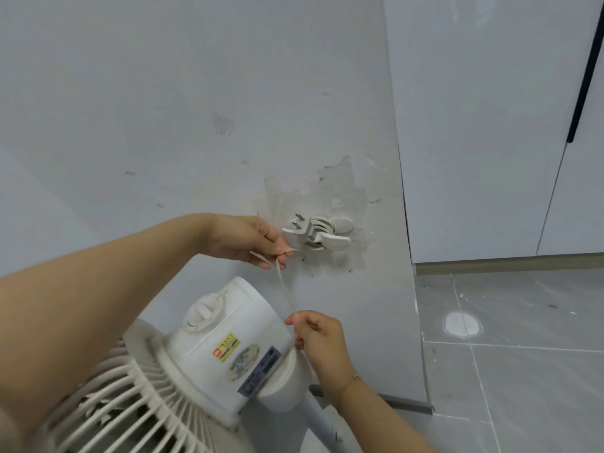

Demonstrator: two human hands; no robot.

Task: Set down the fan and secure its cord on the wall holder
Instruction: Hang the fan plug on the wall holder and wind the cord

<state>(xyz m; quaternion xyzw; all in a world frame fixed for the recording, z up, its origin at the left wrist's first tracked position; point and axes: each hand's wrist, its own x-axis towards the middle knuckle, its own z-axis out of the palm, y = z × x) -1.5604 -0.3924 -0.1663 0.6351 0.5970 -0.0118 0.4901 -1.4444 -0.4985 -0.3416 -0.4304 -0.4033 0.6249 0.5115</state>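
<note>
A white standing fan (225,348) stands below me at the lower left, its motor housing and rear grille facing up. On the wall sits a white holder (340,233) with several turns of cord wound on it, and the plug (299,228) sticks out to its left, prongs up. A thin white cord (287,291) runs taut between my hands. My left hand (258,241) pinches the cord just left of the plug. Lower down, my right hand (313,330) pinches the same cord beside the motor housing.
The holder is fixed on a patched, scuffed area of the grey wall (163,109). A white cabinet (490,125) with a dark handle stands to the right. Grey floor tiles (523,354) with a white spot lie at the lower right. The fan's pole (322,416) slants down.
</note>
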